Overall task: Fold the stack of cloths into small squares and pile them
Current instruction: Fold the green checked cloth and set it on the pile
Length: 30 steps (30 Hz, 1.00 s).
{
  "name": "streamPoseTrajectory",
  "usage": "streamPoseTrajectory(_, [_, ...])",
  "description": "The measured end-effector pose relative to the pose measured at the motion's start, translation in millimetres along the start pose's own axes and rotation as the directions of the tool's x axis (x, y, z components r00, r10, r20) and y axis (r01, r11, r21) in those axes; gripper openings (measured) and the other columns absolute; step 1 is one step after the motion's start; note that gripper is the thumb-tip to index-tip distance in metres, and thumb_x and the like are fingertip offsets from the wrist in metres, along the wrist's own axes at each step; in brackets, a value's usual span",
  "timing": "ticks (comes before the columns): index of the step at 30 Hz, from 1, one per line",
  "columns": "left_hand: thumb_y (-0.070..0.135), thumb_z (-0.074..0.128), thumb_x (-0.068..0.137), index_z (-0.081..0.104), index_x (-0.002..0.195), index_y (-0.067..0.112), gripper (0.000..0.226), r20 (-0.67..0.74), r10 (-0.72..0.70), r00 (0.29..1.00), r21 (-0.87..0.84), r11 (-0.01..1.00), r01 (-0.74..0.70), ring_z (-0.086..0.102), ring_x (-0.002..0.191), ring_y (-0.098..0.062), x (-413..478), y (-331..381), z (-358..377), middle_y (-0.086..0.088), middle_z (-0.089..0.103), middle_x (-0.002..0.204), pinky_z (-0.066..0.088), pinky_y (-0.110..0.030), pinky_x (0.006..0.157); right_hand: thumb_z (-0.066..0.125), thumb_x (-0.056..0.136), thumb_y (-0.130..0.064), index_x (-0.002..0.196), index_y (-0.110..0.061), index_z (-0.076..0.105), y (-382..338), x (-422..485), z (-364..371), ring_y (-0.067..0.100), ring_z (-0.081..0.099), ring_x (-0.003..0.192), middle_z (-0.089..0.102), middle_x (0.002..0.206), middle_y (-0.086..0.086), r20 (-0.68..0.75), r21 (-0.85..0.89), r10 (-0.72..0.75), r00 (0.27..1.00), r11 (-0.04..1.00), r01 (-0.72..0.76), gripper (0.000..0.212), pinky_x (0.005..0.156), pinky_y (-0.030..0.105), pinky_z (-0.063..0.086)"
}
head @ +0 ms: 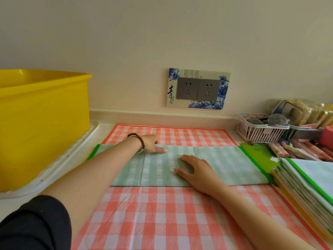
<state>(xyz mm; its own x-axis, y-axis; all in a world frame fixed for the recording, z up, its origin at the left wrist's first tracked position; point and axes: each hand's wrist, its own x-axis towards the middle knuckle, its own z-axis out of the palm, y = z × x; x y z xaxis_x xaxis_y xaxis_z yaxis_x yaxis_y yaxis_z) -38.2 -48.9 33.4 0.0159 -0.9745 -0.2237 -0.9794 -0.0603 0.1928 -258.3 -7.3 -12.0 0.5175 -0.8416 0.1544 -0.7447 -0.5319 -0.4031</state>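
A green checked cloth (230, 165), folded into a long strip, lies across the middle of a spread red checked cloth (162, 213). My left hand (153, 144) rests on the strip's far edge left of centre, its fingers lying on the fabric. Flat on the middle of the strip lies my right hand (195, 170), fingers straight and spread. A stack of several flat cloths (310, 184) with green and orange edges sits at the right.
A big yellow tub (41, 123) stands on a white tray (54, 174) at the left. Behind the cloths is the wall with a double socket (198, 89). A pink basket (259, 130), packets and pens crowd the back right.
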Motion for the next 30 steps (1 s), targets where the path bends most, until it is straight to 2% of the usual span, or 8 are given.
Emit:
streamPoseTrajectory(4, [0.053, 0.048, 0.091, 0.054, 0.118, 0.002, 0.058, -0.001, 0.092, 0.996, -0.042, 0.995, -0.092, 0.052, 0.115, -0.027, -5, -2, -5, -0.007, 0.04, 0.146, 0.039, -0.036, 0.099, 0.049, 0.089, -0.054, 0.14, -0.023, 0.041, -3, -4, -5, 0.011, 0.036, 0.133, 0.042, 0.144, -0.008, -0.028, 0.066, 0.01, 1.0, 0.998, -0.009, 0.06, 0.112, 0.027, 0.022])
streamPoseTrajectory(8, [0.037, 0.053, 0.093, 0.058, 0.103, 0.003, 0.036, -0.158, 0.175, 0.972, -0.219, 0.953, -0.207, 0.065, 0.079, -0.027, -21, -12, -6, 0.006, 0.046, 0.137, 0.045, -0.013, 0.053, 0.059, 0.087, -0.044, 0.137, -0.021, 0.044, 0, -1, -9, 0.014, 0.043, 0.129, 0.043, 0.144, -0.004, -0.058, 0.194, 0.049, 0.997, 0.98, -0.037, 0.058, 0.109, 0.027, 0.031])
streamPoseTrajectory(10, [0.032, 0.052, 0.095, 0.057, 0.104, 0.001, 0.033, -0.243, 0.173, 0.954, -0.314, 0.917, -0.246, 0.059, 0.065, -0.019, -33, -16, -5, 0.004, 0.052, 0.124, 0.042, -0.011, 0.047, 0.064, 0.085, -0.038, 0.138, -0.021, 0.042, 1, 1, -16, 0.016, 0.035, 0.135, 0.035, 0.149, 0.0, -0.158, 0.277, 0.105, 0.982, 0.959, -0.058, 0.06, 0.109, 0.026, 0.026])
streamPoseTrajectory(13, [0.022, 0.048, 0.097, 0.055, 0.123, 0.012, 0.029, -0.373, 0.118, 0.92, -0.547, 0.773, -0.321, 0.056, 0.101, -0.009, -59, -22, 1, 0.002, 0.055, 0.128, 0.05, -0.013, 0.071, 0.067, 0.084, -0.033, 0.14, -0.026, 0.037, 2, 1, -27, 0.018, 0.021, 0.142, 0.018, 0.155, 0.002, -0.239, 0.45, 0.23, 0.943, 0.887, -0.102, 0.064, 0.11, 0.031, 0.023])
streamPoseTrajectory(16, [0.017, 0.044, 0.099, 0.047, 0.133, 0.011, 0.034, -0.39, -0.053, 0.919, -0.715, 0.647, -0.266, 0.048, 0.118, -0.007, -82, -21, 16, 0.0, 0.051, 0.134, 0.041, -0.014, 0.092, 0.067, 0.085, -0.026, 0.137, -0.029, 0.04, -3, -3, -31, 0.023, 0.041, 0.13, 0.032, 0.148, 0.006, -0.023, 0.762, 0.338, 0.941, 0.615, -0.202, 0.059, 0.099, 0.03, 0.038])
streamPoseTrajectory(19, [0.02, 0.043, 0.099, 0.038, 0.139, 0.002, 0.044, -0.307, -0.272, 0.912, -0.801, 0.591, -0.094, 0.041, 0.129, -0.036, -90, -15, 32, -0.024, 0.043, 0.14, 0.035, -0.036, 0.103, 0.06, 0.088, -0.006, 0.134, -0.021, 0.045, -15, -9, -25, 0.021, 0.062, 0.094, 0.054, 0.127, 0.013, 0.291, 0.909, 0.275, 0.916, 0.219, -0.354, 0.051, 0.069, 0.026, 0.055])
streamPoseTrajectory(24, [0.011, 0.049, 0.096, 0.052, 0.123, -0.006, 0.032, -0.103, -0.274, 0.956, -0.907, 0.421, 0.023, 0.06, 0.091, -0.022, -93, 1, 46, -0.013, 0.063, 0.108, 0.048, -0.027, 0.072, 0.051, 0.086, 0.013, 0.134, -0.009, 0.049, -7, -14, -23, 0.018, 0.064, 0.078, 0.058, 0.118, 0.011, 0.311, 0.851, 0.304, 0.901, 0.334, -0.406, 0.052, 0.049, 0.021, 0.052])
streamPoseTrajectory(30, [0.009, 0.055, 0.092, 0.056, 0.117, -0.004, 0.028, -0.01, -0.218, 0.976, -0.887, 0.452, 0.092, 0.064, 0.095, -0.023, -92, 9, 49, -0.015, 0.066, 0.11, 0.052, -0.033, 0.084, 0.051, 0.088, 0.008, 0.136, -0.016, 0.048, 4, -17, -32, 0.021, 0.066, 0.085, 0.055, 0.127, 0.008, 0.302, 0.778, 0.325, 0.896, 0.46, -0.429, 0.054, 0.057, 0.028, 0.054])
